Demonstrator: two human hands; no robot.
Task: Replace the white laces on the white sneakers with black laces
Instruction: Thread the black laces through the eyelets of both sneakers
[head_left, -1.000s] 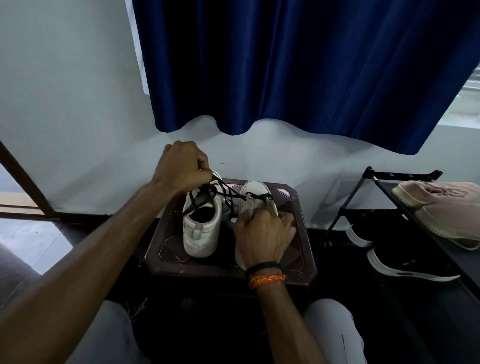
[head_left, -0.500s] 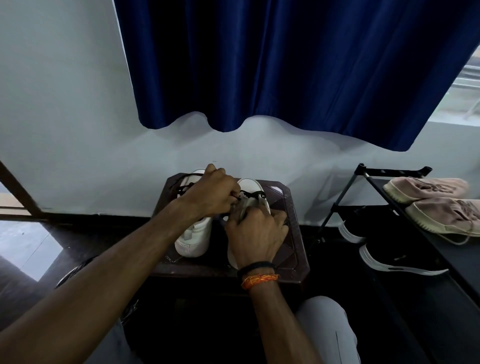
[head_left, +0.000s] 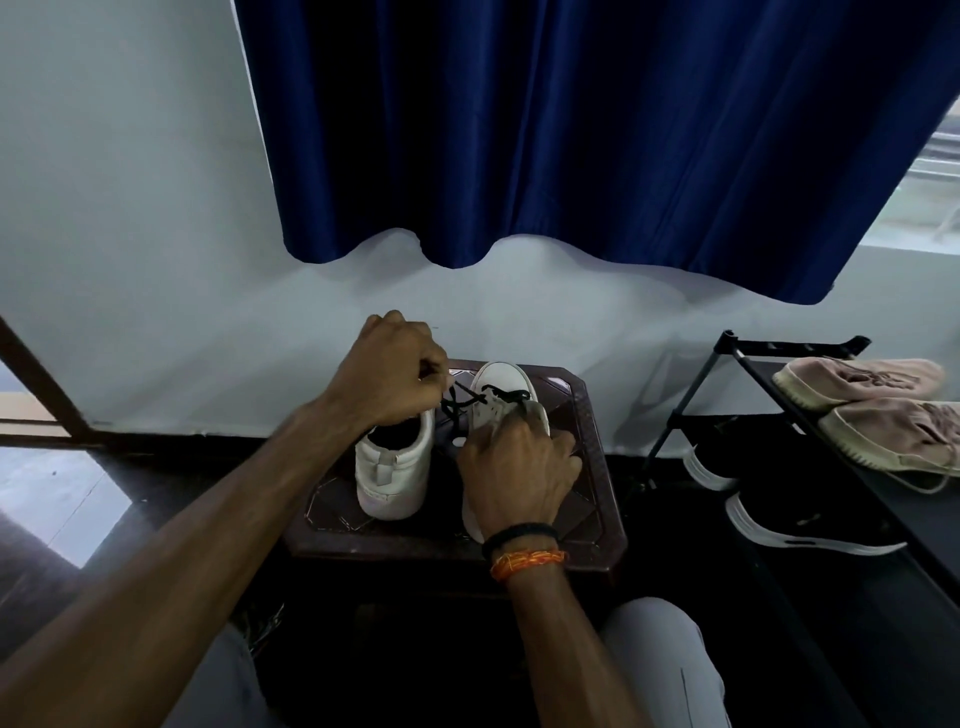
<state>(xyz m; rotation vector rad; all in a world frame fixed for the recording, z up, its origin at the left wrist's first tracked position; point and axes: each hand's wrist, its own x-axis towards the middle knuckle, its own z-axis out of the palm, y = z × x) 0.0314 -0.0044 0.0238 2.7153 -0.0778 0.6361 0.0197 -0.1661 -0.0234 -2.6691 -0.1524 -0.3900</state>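
Note:
Two white sneakers stand toe-away on a small dark brown table (head_left: 589, 499). The left sneaker (head_left: 395, 467) shows its heel, and its front is hidden behind my left hand (head_left: 392, 376). That hand is a fist pinching a black lace (head_left: 460, 402), which runs taut to the right sneaker (head_left: 501, 382) and crosses its front eyelets. My right hand (head_left: 519, 478) rests on the right sneaker, fingers clamped on its upper at the eyelets, and covers the shoe's rear half. No white lace is visible.
A black shoe rack (head_left: 779, 415) stands at the right with pink sneakers (head_left: 872, 410) on top and black shoes (head_left: 800, 514) below. A dark blue curtain (head_left: 571, 130) hangs over the white wall behind. My knees flank the table's near edge.
My left hand came in beside the right sneaker's eyelets, then pulled back up and left, drawing the black lace taut. My right hand stayed on the right sneaker.

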